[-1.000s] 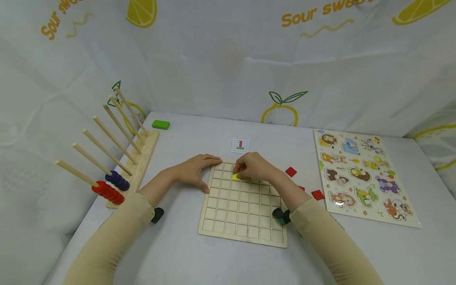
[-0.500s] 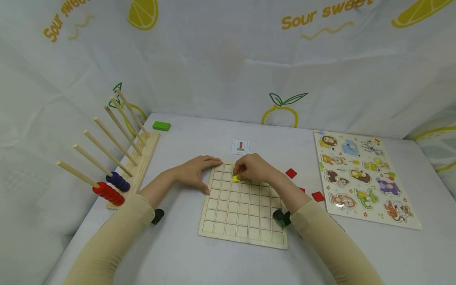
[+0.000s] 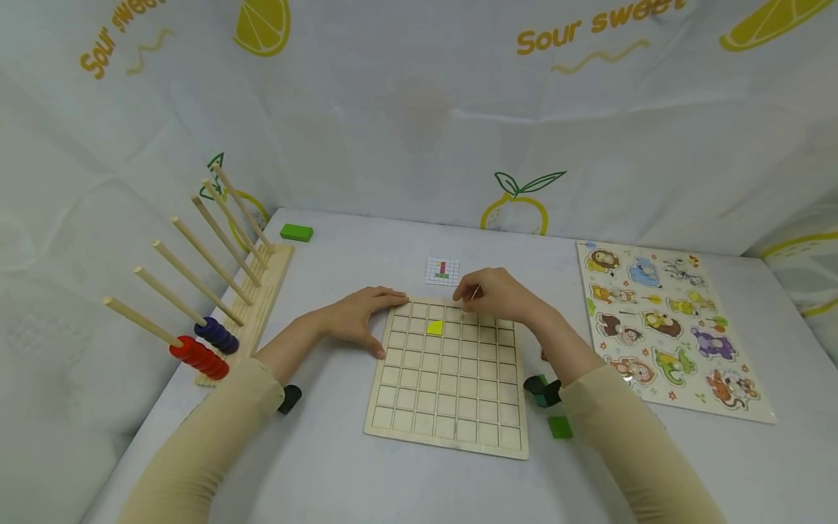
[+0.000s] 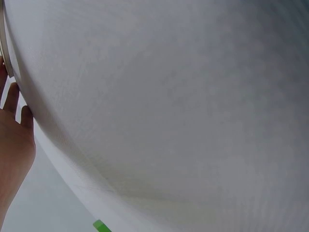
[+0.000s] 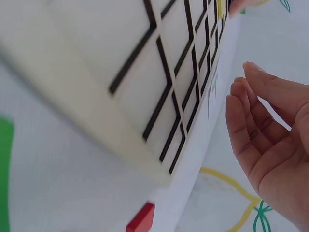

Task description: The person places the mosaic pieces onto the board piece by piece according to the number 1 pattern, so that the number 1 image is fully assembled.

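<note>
A wooden grid board [image 3: 445,439] lies flat on the white table, with one yellow square tile [image 3: 435,327] in a cell near its far side. Along the board's far left edge rests my left hand [image 3: 353,316], thumb and fingers spread apart. In the left wrist view only part of that left hand [image 4: 14,145] shows, at the left border. Over the board's far edge hovers my right hand [image 3: 497,292]. The right wrist view shows the right hand's [image 5: 275,140] fingers loosely curved, with nothing between thumb and fingertips.
Behind the board lies a small pattern card [image 3: 441,271]. A green tile [image 3: 560,427] and a red tile [image 5: 141,218] lie right of the board. An animal puzzle [image 3: 661,320] is farther right. At left stands a peg rack [image 3: 275,269] with red and purple rings; a green block [image 3: 297,233] lies behind.
My right hand has let go of the yellow tile, which now lies uncovered in its cell, and has moved right and up. The left hand stays in place. A green tile has come into view.
</note>
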### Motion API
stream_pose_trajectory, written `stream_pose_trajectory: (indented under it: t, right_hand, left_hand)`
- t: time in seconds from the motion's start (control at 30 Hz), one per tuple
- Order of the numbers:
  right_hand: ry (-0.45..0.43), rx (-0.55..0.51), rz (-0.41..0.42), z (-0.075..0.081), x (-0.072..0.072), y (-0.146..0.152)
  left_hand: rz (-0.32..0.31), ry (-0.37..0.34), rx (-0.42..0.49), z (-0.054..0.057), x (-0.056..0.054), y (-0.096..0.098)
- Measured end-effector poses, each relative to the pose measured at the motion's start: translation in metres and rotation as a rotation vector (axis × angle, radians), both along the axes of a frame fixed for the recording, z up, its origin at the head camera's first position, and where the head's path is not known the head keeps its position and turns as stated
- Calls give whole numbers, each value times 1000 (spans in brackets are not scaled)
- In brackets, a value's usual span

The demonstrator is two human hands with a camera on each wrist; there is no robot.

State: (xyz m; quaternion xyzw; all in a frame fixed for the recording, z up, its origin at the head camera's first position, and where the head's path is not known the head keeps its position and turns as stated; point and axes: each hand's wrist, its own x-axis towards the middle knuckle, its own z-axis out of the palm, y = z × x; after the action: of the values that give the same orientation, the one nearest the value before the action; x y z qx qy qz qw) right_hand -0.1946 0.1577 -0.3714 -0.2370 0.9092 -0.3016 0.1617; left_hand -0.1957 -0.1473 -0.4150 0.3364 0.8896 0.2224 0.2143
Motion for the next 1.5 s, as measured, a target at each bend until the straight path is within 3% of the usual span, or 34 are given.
stream_pose_trajectory:
  t: [0.47,0.93,1.5]
  right_hand:
    - [-33,32,-98,9,-5,60]
    - [-153,85,-112,3,-12,103]
    - [-310,116,-109,-6,-13,115]
  left_hand:
    - [-4,17,4,-1,1,-1]
    - [3,20,-5,1,2,0]
    - [-6,23,-4,-1,1,1]
